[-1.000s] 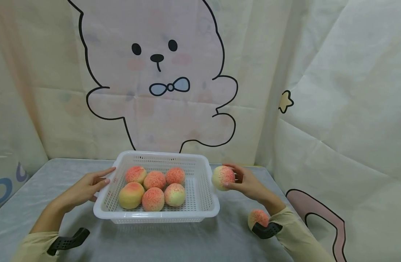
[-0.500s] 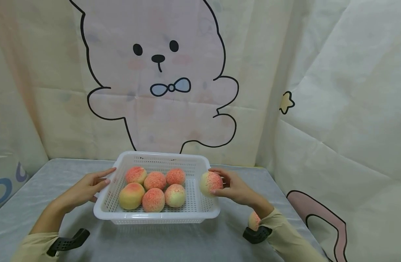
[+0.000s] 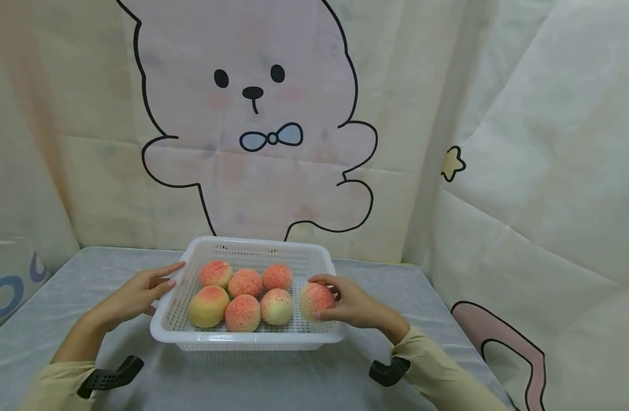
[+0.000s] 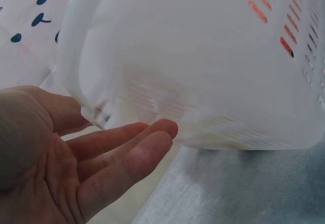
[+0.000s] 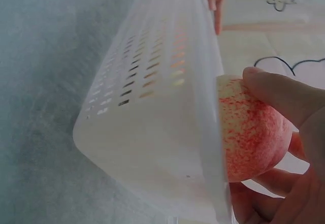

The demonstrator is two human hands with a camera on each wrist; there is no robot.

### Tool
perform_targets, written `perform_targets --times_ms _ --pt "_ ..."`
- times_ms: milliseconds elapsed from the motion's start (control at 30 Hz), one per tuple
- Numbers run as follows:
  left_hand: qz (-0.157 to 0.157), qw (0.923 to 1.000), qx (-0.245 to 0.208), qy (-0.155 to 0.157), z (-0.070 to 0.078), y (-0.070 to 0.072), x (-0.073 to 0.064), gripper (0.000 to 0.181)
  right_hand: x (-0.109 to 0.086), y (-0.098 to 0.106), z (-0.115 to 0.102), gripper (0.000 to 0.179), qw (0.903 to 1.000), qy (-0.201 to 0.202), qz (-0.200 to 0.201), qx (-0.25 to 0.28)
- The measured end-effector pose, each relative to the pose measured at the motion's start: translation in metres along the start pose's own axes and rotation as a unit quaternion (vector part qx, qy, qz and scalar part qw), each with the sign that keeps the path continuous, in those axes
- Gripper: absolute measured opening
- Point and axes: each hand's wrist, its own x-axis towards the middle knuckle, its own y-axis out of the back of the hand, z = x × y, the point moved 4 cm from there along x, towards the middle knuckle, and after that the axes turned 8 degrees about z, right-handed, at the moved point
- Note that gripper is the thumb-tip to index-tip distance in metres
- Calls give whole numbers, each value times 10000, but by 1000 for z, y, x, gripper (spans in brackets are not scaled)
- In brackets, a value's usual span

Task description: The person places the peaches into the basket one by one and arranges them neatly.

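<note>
My right hand [image 3: 355, 302] holds a pale peach with a red-speckled side [image 3: 316, 301], thumb on one side and fingers on the other. It hangs inside the right end of a white plastic basket [image 3: 248, 338]; in the right wrist view the basket's rim hides part of this peach [image 5: 254, 132]. My left hand [image 3: 134, 297] touches the basket's left rim, its fingers [image 4: 124, 168] fairly straight beside the outer wall in the left wrist view. Several peaches [image 3: 242, 313] sit in the basket in two rows, left of the held one.
The basket stands on a table with a grey cloth [image 3: 232, 382]. Behind it hangs a curtain with a cartoon bear [image 3: 253, 171], and another curtain [image 3: 530, 228] closes off the right side. Each wrist wears a black camera mount [image 3: 390, 372].
My right hand has carried the peach leftward and down, from beside the basket over the right rim to inside. The loose peach on the table is now hidden by my right arm.
</note>
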Motion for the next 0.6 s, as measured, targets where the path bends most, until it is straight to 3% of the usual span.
perform_targets --times_ms 300,600 --pt "34 10000 36 -33 1 1 1 69 4 -14 -8 66 9954 188 -233 -905" --pt "32 10000 -65 9 1 -1 -1 69 9 -29 -5 60 9782 487 -673 -1902"
